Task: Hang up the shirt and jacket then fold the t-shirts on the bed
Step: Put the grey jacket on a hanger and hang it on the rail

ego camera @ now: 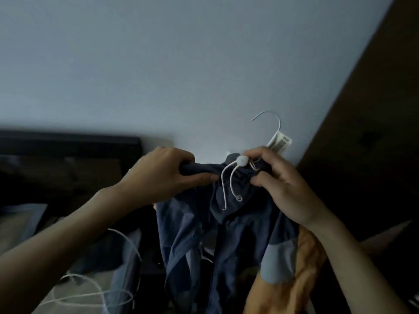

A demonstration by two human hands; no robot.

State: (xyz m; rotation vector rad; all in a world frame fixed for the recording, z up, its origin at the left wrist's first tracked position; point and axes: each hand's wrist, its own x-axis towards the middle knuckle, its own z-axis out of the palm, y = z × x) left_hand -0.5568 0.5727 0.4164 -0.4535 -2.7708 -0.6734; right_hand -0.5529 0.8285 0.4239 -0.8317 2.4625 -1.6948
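I hold a dark blue jacket (229,241) up in front of the pale wall. Its white drawstring with a round toggle (242,160) dangles from the collar. My left hand (166,173) grips the bunched collar fabric on the left. My right hand (278,184) grips the fabric on the right, at the neck of a hanger. The hanger's metal hook (271,118) sticks up above my right hand, with a barcode label (280,142) on it. The hanger's arms are hidden inside the jacket. An orange garment (292,282) hangs behind the jacket at lower right.
A bed (20,227) with a dark headboard (68,141) lies at the left. White cables (95,293) loop across the bed. A dark wooden wardrobe side (371,109) rises at the right.
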